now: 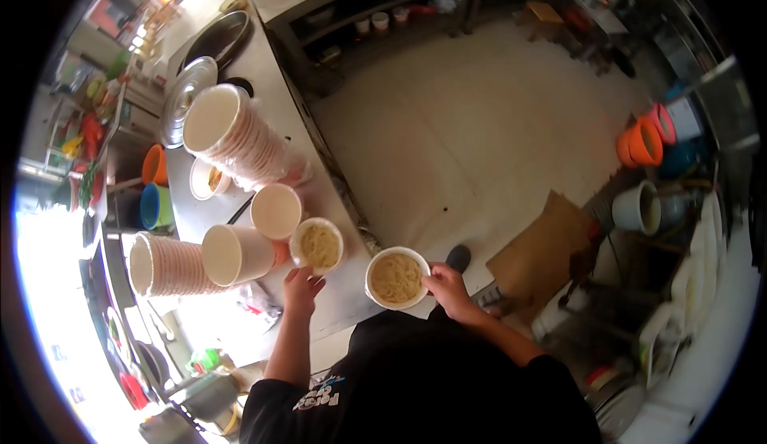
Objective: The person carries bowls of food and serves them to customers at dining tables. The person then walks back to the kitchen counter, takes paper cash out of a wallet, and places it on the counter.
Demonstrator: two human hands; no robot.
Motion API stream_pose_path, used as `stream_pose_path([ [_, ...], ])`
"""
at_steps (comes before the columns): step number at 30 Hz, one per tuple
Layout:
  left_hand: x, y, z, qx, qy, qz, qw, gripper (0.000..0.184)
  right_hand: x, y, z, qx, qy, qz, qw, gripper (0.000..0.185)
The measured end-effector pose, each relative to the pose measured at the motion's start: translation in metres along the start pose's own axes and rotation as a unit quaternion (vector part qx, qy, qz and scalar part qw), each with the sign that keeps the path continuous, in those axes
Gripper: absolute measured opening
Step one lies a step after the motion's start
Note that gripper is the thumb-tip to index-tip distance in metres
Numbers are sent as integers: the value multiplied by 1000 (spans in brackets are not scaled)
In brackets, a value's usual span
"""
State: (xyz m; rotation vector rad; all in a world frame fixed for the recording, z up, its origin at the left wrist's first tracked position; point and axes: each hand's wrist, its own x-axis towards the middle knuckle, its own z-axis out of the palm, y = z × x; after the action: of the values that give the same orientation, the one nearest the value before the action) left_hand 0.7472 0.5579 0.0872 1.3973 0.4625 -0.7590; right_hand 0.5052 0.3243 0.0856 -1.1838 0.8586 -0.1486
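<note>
My right hand (450, 288) grips the right rim of a white paper bowl (371, 269), held just off the counter's edge in front of my body. Pale noodles (397, 277) fill that bowl. Close to my left hand (300, 289) stands a second paper bowl (296, 243) on the counter, also with noodles (320, 248) inside. The left fingers are apart at this bowl's near side; whether they touch it is unclear. Behind it is an upright paper bowl (276, 211), and a larger white paper tub (233, 254) lies on its side by a stack of tubs (172, 264).
A tall plastic-wrapped stack of paper bowls (248, 140) leans on the metal counter (280, 92). Beyond it are a bowl with food (204, 180), a metal lid (188, 96) and a dark pan (220, 40). Flattened cardboard (539, 252) and orange buckets (639, 143) are on the floor at right.
</note>
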Motion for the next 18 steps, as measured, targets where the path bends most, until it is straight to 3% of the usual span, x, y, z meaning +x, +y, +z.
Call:
stream_pose_path([
  [5,-2,-7,14,95,55,88,990,20,62,-39,-117,-106,50,-155,981,8],
  [6,-5,-4,25,22,90,39,995,20,79,-47,-141,-113,41,-164,979,8],
  [8,-27,2,52,5,117,35,992,19,107,-51,-185,-103,93,-107,984,8],
  [12,-74,17,100,-25,168,8,985,17,158,-81,-232,-141,131,-136,972,15],
  [14,-76,22,129,-41,173,12,984,17,183,-93,-245,-35,156,-9,987,18],
  [16,-71,26,162,-54,174,5,983,17,208,-104,-252,-6,143,-14,990,11],
  [18,-45,44,203,-86,137,24,986,15,236,-123,-251,30,132,47,990,4],
])
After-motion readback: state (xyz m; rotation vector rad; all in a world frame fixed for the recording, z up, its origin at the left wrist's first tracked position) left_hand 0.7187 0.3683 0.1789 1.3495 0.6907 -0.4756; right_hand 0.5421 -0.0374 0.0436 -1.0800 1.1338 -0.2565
